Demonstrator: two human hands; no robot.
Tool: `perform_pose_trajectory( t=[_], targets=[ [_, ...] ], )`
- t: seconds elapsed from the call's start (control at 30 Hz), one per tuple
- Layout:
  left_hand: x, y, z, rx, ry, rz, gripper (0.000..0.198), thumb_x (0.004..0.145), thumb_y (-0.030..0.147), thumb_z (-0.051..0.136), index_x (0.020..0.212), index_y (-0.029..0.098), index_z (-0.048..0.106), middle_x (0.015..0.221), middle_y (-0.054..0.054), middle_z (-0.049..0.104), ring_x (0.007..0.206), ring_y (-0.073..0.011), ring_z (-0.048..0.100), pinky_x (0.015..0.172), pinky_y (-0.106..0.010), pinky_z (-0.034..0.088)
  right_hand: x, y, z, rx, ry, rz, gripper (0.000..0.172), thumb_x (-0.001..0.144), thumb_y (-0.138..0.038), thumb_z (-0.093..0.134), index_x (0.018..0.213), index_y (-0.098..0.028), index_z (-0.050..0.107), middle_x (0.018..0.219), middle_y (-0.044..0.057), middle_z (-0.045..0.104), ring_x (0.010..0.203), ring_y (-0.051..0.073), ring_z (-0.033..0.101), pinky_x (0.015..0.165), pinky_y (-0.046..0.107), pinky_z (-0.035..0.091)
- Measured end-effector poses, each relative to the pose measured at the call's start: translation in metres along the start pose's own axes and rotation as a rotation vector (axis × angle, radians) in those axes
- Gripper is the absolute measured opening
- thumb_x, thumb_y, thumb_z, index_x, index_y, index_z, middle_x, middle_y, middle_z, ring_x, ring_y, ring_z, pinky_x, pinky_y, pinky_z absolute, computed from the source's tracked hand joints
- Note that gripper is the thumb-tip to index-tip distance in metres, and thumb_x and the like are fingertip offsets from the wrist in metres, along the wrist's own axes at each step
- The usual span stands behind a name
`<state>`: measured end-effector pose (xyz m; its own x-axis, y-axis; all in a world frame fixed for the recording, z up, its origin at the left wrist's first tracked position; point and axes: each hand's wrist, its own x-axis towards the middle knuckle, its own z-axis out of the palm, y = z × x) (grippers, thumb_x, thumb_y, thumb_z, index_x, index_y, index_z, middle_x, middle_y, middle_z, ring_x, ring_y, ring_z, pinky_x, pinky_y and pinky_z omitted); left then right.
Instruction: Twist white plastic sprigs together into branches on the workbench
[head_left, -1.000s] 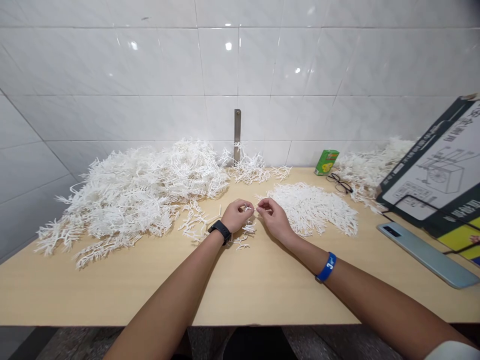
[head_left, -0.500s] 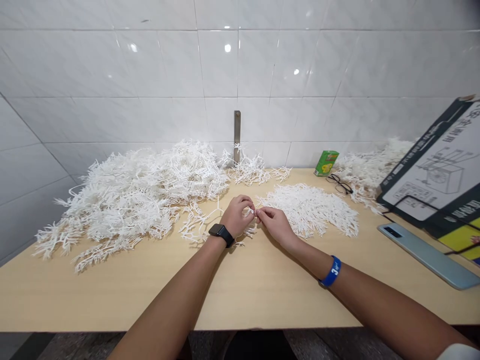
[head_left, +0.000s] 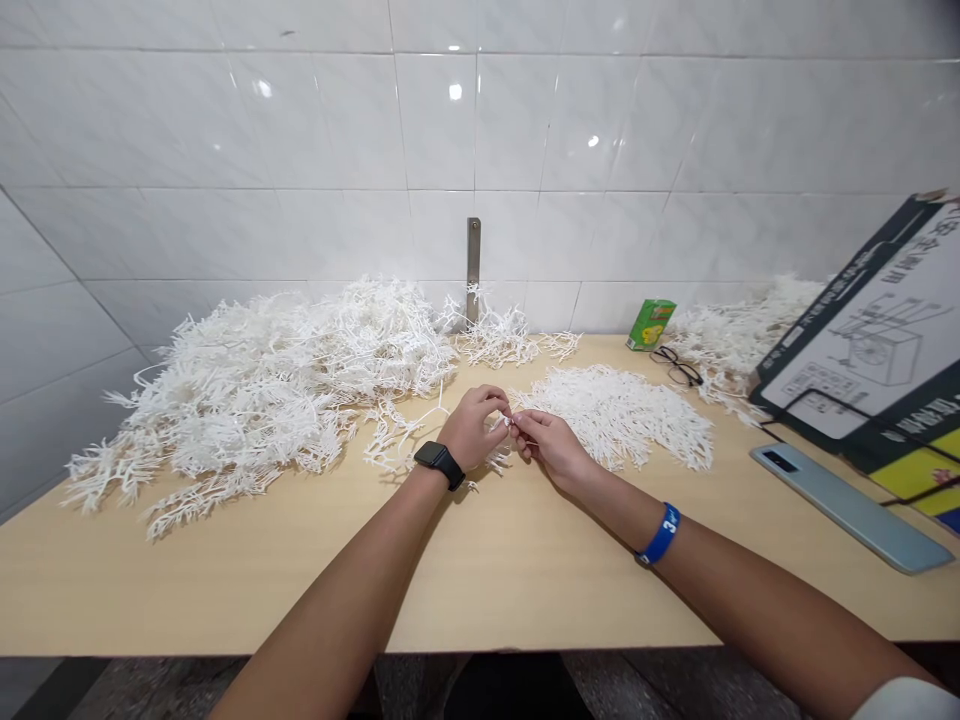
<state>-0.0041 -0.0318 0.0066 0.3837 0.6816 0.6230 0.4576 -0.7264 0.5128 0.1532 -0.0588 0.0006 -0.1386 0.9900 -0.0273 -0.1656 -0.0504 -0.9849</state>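
Over the middle of the table, my left hand (head_left: pixel 474 432) is closed in a pinch on a thin white branching plastic piece (head_left: pixel 497 459), much of it hidden behind the fingers. My right hand (head_left: pixel 555 448) pinches the same piece, its fingertips almost touching those of the left. To the left lie loose white branching pieces (head_left: pixel 394 435) and a large tangled heap of white branching pieces (head_left: pixel 300 370). Just beyond my right hand spreads a flatter pile of short white strands (head_left: pixel 622 410).
A small green box (head_left: pixel 651 325) and black-framed glasses (head_left: pixel 679 367) stand by another white heap (head_left: pixel 750 325) at the back right. Nearer lie a pale blue phone (head_left: pixel 847 510) and a large printed carton (head_left: pixel 874 345). A metal strip (head_left: pixel 473 260) rises against the tiled wall.
Both hands stay together at nearly the same spot. The right fingers have curled in more around the pinch. The whole view has shifted slightly.
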Motion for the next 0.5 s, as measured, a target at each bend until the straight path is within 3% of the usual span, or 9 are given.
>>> perform_pose_trajectory(
  t=[0.23,0.5],
  targets=[
    [0.0003,0.0048,0.0040,-0.140,0.035,-0.184,0.006,0.075,0.014,0.059,0.078,0.017,0.064,0.101,-0.007,0.062,0.096,-0.0181,0.058,0.073,-0.027,0.049,0.0041,0.0078,0.0027,-0.004,0.054,-0.104,0.036,0.064,-0.049,0.074,0.077,-0.019,0.057,0.065,-0.001,0.055,0.053,0.010,0.046,0.047,0.025,0.036],
    [0.0017,0.0057,0.0069,-0.345,0.086,-0.291,0.004,0.074,0.015,0.061,0.073,0.015,0.065,0.097,-0.006,0.061,0.088,-0.0141,0.059,0.064,-0.020,0.049,0.0023,0.0024,-0.0009,-0.407,0.123,-0.461,0.019,0.081,-0.037,0.058,0.082,-0.019,0.059,0.074,0.002,0.061,0.068,0.015,0.054,0.065,0.028,0.043]
  ],
)
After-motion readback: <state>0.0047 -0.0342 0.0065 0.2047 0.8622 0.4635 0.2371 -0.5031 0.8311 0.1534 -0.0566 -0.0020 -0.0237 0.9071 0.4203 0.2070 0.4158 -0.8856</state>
